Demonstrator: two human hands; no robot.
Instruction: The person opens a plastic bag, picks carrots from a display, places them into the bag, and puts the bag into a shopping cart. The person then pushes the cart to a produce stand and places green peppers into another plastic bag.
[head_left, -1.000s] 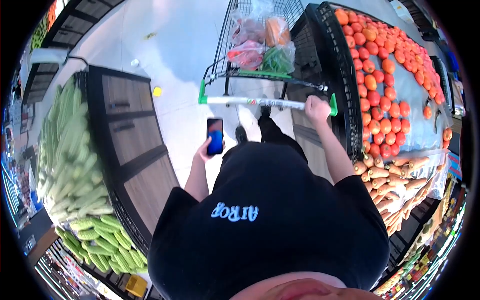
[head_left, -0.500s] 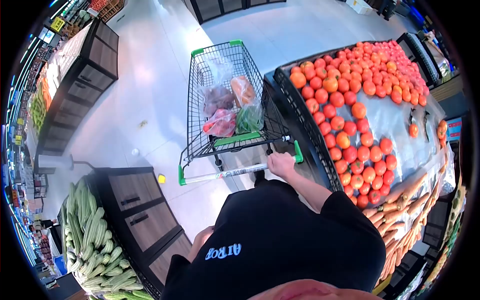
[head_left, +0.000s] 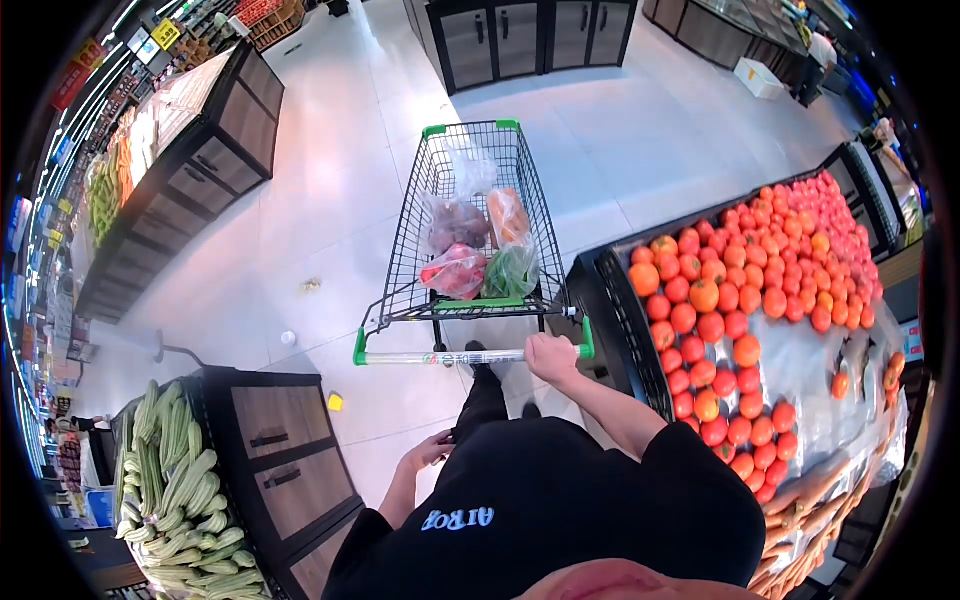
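The shopping cart [head_left: 405, 262], ahead of the person and left of the tomato tray [head_left: 640, 330], contains bags [head_left: 457, 270] of red, green, orange and dark goods, blurred by plastic. The right hand [head_left: 551, 357] wraps the right end of its handle [head_left: 430, 358]. The left hand [head_left: 430, 450], mostly hidden half a second ago, now shows beside the left thigh, though I cannot tell whether it holds anything.
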